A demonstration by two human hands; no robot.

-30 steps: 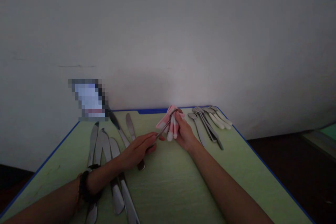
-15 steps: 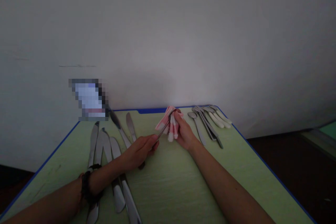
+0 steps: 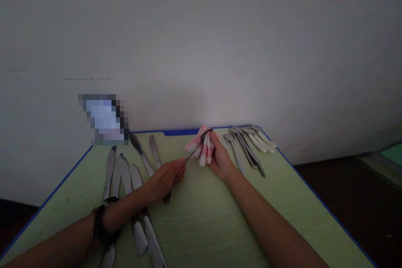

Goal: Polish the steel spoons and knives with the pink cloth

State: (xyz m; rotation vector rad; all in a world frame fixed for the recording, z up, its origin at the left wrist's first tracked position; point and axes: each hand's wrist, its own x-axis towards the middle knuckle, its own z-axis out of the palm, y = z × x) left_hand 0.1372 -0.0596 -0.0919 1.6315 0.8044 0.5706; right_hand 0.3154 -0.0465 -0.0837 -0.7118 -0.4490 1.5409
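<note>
My left hand (image 3: pixel 166 178) is closed around the handle of a metal spoon (image 3: pixel 192 153) that slants up and to the right. The spoon's far end lies in a pink and white cloth (image 3: pixel 204 150). My right hand (image 3: pixel 221 157) is closed on that cloth, its thumb on top near the spoon's bowl, which the folds partly cover. Both hands are over the middle of the green table (image 3: pixel 201 226). Several table knives (image 3: pixel 138 230) lie under and beside my left forearm. To the right of my right hand lie several spoons (image 3: pixel 240 146).
White-handled cutlery (image 3: pixel 260 144) lies at the table's far right corner. A blurred-out device with a bright screen (image 3: pixel 103 117) leans at the far left corner. The table's blue edge (image 3: pixel 179 132) meets a grey wall (image 3: pixel 201 50).
My left hand has drawn slightly down and left, and more of the spoon's handle shows between it and the cloth. My right hand keeps its hold. The whole view has shifted a little.
</note>
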